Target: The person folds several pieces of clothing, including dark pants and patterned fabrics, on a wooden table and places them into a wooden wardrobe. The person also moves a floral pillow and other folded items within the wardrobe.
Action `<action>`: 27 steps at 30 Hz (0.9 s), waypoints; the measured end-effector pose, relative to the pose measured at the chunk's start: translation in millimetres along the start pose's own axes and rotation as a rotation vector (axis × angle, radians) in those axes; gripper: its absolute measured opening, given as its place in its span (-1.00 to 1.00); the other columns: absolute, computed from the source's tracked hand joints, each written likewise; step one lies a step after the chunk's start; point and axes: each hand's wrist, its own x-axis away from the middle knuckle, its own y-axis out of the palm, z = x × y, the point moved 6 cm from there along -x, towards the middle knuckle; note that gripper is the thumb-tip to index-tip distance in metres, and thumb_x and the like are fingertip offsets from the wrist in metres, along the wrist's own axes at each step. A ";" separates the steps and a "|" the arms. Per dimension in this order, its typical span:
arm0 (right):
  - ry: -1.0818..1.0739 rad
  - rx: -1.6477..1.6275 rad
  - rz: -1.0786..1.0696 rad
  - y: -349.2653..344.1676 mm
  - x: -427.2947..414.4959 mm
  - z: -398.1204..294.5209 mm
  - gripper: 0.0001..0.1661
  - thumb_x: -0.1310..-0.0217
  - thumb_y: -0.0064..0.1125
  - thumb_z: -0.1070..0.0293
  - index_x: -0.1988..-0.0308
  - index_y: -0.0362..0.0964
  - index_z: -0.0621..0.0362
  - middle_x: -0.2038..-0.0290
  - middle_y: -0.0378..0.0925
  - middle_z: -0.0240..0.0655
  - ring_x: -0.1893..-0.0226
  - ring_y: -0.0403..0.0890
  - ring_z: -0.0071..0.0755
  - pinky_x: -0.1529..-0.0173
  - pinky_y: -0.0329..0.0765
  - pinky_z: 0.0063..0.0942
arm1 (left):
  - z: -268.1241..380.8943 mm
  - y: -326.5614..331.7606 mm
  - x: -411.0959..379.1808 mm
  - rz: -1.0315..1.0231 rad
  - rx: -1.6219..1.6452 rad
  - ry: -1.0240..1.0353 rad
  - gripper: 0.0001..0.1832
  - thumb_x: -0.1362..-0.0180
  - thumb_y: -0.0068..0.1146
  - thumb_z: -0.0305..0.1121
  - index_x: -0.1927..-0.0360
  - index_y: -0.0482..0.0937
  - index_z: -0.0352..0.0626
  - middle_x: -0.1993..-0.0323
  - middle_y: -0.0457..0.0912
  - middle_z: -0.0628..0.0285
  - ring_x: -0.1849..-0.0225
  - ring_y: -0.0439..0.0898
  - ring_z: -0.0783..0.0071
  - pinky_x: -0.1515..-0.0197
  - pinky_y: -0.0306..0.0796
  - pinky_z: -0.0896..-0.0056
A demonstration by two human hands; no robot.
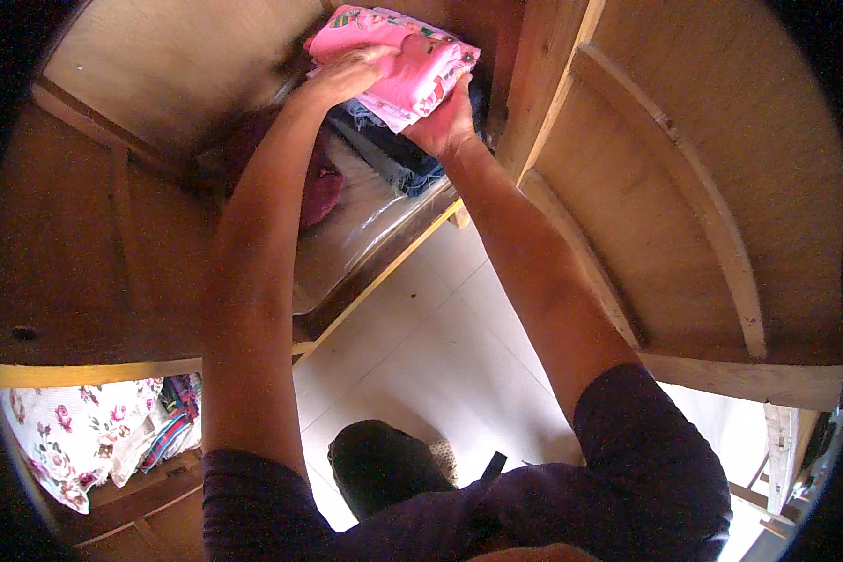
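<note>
A folded pink printed cloth (411,60) is held between my two hands at the top middle, inside a wooden cabinet. My left hand (351,74) rests on its upper left side, thumb over the fabric. From the lower right, my right hand (446,119) supports it with the fingers partly hidden beneath. Directly under the pink cloth lie folded dark blue fabrics with frayed edges (414,172). A dark red cloth (321,190) lies to their left, partly covered by my left forearm.
The cabinet's wooden front edge (386,260) crosses below the fabrics. An open wooden door panel (674,211) stands at the right. At the lower left, floral cloth (77,435) and striped fabric (167,439) lie on another shelf. Pale floor tiles (421,337) show between my arms.
</note>
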 end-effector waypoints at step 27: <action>0.180 0.965 0.578 -15.5 218.6 -46.2 -0.45 -0.28 -0.13 0.01 -0.08 0.24 0.19 0.09 0.49 -0.16 0.15 0.54 -0.33 -0.01 0.46 -0.37 | 30.0 18.0 -77.6 0.086 -0.435 -0.401 -0.15 0.06 -0.24 0.40 -0.26 0.22 0.15 -0.35 0.01 0.02 -0.36 -0.04 -0.09 -0.30 -0.19 -0.18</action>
